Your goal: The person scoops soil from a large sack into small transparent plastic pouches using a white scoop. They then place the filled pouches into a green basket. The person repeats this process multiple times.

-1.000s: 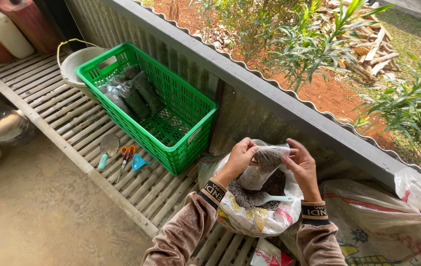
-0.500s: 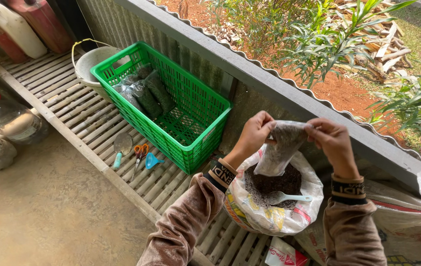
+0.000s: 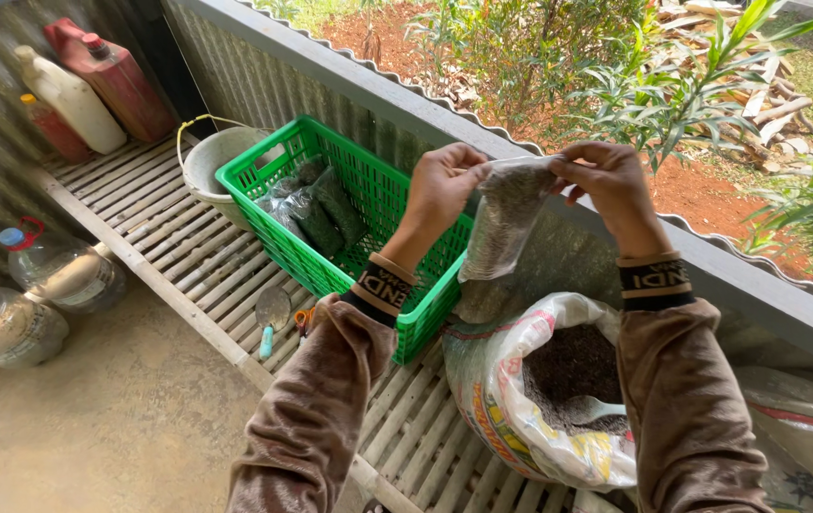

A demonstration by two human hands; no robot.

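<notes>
We're out on a slatted bamboo desk (image 3: 178, 237) against a corrugated metal wall (image 3: 264, 76), bare concrete floor (image 3: 112, 418) below, garden shrubs (image 3: 539, 47) beyond the ledge. Both our hands are up: left hand (image 3: 444, 185) and right hand (image 3: 606, 185) each have their grip pinched shut on the top edge of a small clear bag (image 3: 501, 223) of dark soil, hanging above an open white sack (image 3: 520, 399) with a scoop (image 3: 592, 410) resting in the soil. Just left, a green plastic crate (image 3: 397, 199) holds more filled bags (image 3: 316, 209). Behind it a pale bucket (image 3: 211, 161), then jugs (image 3: 93, 90). A trowel (image 3: 271, 318) lies on the slats; two big water bottles (image 3: 36, 294) on the floor.
</notes>
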